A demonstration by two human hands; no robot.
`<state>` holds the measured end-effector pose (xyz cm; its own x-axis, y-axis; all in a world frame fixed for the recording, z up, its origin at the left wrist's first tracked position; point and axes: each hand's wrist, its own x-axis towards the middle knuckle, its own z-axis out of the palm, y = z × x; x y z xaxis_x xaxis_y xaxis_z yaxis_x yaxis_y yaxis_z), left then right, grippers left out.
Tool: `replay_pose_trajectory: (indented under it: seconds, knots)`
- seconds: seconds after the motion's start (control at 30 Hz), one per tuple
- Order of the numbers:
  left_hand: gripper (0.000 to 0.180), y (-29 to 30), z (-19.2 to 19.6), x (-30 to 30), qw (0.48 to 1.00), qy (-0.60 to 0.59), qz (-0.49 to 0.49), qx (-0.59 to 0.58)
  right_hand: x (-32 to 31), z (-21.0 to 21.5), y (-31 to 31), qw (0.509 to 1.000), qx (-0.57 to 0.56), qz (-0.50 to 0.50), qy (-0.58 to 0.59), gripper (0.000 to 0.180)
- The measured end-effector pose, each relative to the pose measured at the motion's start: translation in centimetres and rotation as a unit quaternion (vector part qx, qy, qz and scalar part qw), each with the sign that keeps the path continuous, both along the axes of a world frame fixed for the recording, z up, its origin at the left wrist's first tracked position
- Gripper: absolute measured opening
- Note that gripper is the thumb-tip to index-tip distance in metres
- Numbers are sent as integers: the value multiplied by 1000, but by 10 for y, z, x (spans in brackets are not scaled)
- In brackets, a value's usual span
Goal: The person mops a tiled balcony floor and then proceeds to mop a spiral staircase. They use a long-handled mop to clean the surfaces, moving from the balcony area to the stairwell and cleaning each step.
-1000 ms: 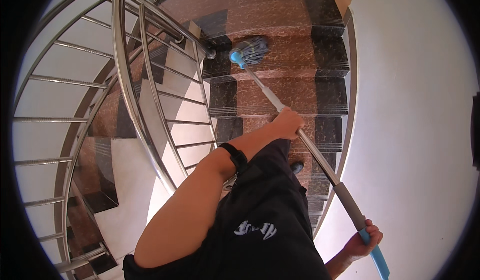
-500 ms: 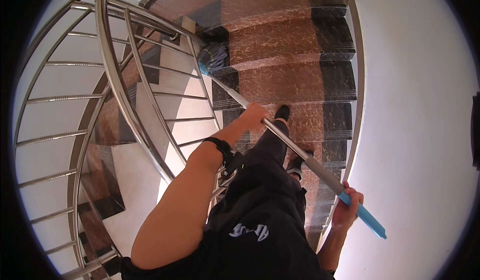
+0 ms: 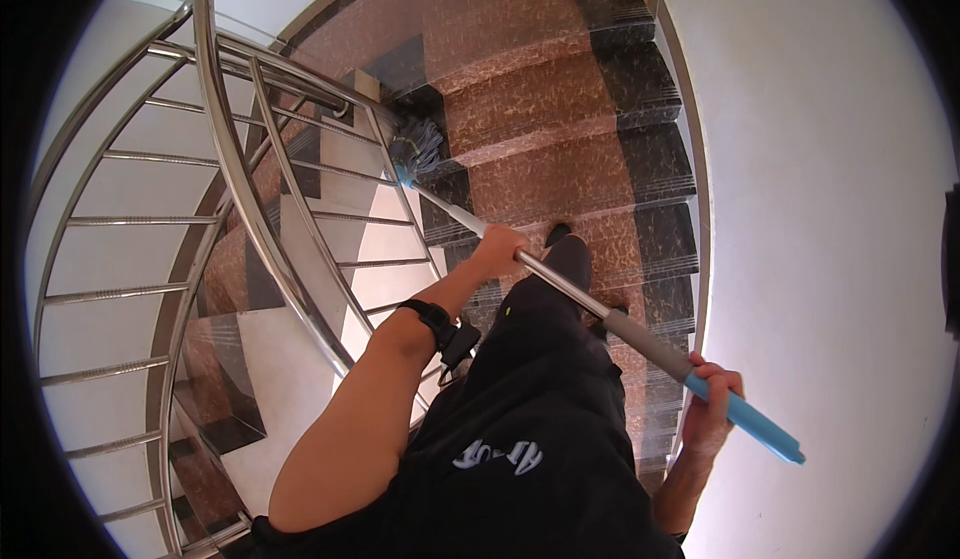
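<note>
While its gray strand head sits on the black L end of a step, near the stainless-steel railing, a string mop slants across the view from upper L to lower R. Can't tell if its blue socket touches the railing; they overlap from this angle.

L hand has its fingers wrapped round the metal tube, right beside the lt. gray collar. R hand is at the other end, fingers curled tight abt. the blue handgrip, next to the dk. gray sleeve.

Black strap w/ a small black box on L forearm. Person wears a black top w/ white lettering & dk. trousers; one black shoe shows on a step, the other's mostly hidden.

Stairs: red-brown marbled center, black ends. Thru the railing's horiz. bars, another flight on L. Plain white wall on R, w/ brownish skirting along the steps.
</note>
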<state>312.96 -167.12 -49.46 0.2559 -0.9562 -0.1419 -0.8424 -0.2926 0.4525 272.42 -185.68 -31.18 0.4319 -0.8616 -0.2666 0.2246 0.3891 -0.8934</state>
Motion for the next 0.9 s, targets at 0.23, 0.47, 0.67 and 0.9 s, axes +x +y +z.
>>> replay_pose_trajectory:
  seconds: [0.23,0.47,0.67,0.9]
  knots:
    - [19,-112,54,-92,990,29,-124,-55,-99,87,-31,973,-200,-100,51,40]
    - [18,-247,112,-182,948,74,-189,-243,-151,174,-26,860,-367,-355,-11,37]
    - [23,-257,130,-189,950,104,-79,-283,-156,192,-57,879,-399,-253,-61,25]
    - [33,-195,86,-95,982,24,76,-170,-65,93,-63,959,-258,-108,-54,18]
